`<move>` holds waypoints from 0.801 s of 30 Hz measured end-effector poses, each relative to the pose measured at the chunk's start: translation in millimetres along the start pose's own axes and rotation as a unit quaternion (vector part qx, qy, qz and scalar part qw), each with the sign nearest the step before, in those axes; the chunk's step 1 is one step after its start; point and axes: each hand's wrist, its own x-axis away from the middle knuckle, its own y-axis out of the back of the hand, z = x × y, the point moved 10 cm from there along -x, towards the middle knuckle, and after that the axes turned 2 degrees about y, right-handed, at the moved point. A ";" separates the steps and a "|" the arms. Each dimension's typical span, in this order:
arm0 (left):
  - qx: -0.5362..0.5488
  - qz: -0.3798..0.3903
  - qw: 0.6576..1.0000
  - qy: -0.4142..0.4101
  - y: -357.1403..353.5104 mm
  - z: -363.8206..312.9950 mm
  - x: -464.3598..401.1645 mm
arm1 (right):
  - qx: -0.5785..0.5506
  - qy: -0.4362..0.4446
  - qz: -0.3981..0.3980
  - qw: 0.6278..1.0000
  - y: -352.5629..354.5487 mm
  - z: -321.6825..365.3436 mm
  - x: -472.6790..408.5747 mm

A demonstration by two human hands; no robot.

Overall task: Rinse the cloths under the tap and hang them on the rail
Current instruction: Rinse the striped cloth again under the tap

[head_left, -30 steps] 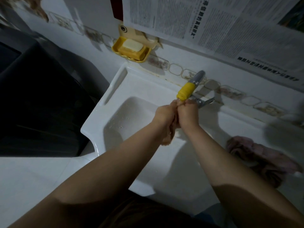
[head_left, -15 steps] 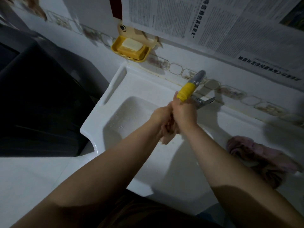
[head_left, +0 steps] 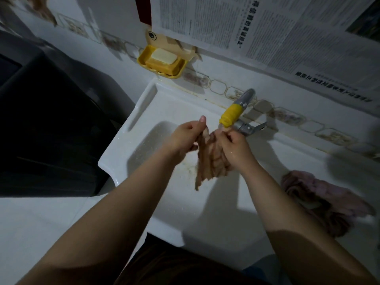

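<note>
You hold the brown cloth [head_left: 209,159] right below the yellow tap nozzle [head_left: 229,114], likely so running water hits the top folds; the stream itself is too faint to confirm. Your left hand [head_left: 185,138] pinches the cloth's upper left edge, thumb up. Your right hand [head_left: 234,147] grips the bunched right side, fingers curled round it. The hands are near each other, cloth stretched between them, its tail hanging down over the sink [head_left: 144,112] basin so drips fall inside. A second, pink cloth [head_left: 320,198] lies crumpled on the sink's right ledge, apart from both hands, probably waiting its turn. Soap dish [head_left: 162,60] on the wall behind. No rail in view.
</note>
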 end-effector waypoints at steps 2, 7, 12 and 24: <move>-0.035 0.035 0.997 -0.052 2.0 -13.7 -1.3 | -0.029 -0.008 0.074 0.997 -10.4 3.7 6.7; -0.124 0.080 0.982 -0.115 -18.2 -43.5 4.1 | -0.021 0.022 0.111 0.993 -13.4 16.1 3.4; -0.107 0.042 0.988 -0.103 -22.7 -39.8 6.1 | -0.179 -0.011 0.077 0.981 -5.6 16.5 -3.2; 0.030 -0.107 0.994 -0.013 -16.8 -6.5 10.8 | 0.084 0.107 -0.111 0.984 -3.6 38.6 14.7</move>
